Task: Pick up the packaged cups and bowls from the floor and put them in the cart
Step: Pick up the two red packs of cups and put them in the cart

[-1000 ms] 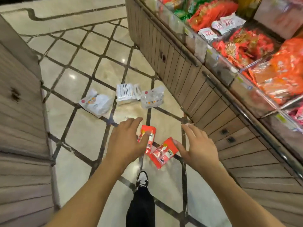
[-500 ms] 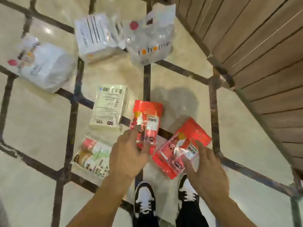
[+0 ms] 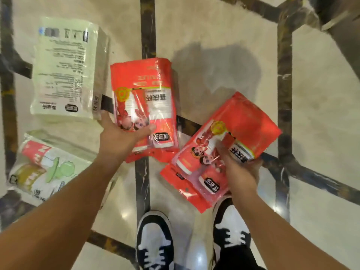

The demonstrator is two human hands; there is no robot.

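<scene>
Two red packs of cups lie on the marble floor in front of my feet. My left hand [image 3: 120, 137] grips the near end of the left red pack [image 3: 144, 94], thumb across its front. My right hand [image 3: 239, 168] is closed on the near side of the right red pack [image 3: 233, 133], which lies tilted. A pale green pack [image 3: 64, 71] lies to the left of the red ones, touching my left hand's fingertips. A clear pack with red and yellow cups [image 3: 44, 168] lies at the lower left, partly under my left forearm. No cart is in view.
The floor is cream marble with dark inlaid strips [image 3: 146, 26]. My two black-and-white shoes [image 3: 155, 244] stand just below the packs. The base of a wooden display counter [image 3: 339, 18] reaches into the top right corner.
The view has dropped much closer to the floor. Both hands have gone from hovering over the red packs to closing on them. The packs farther back have left the view.
</scene>
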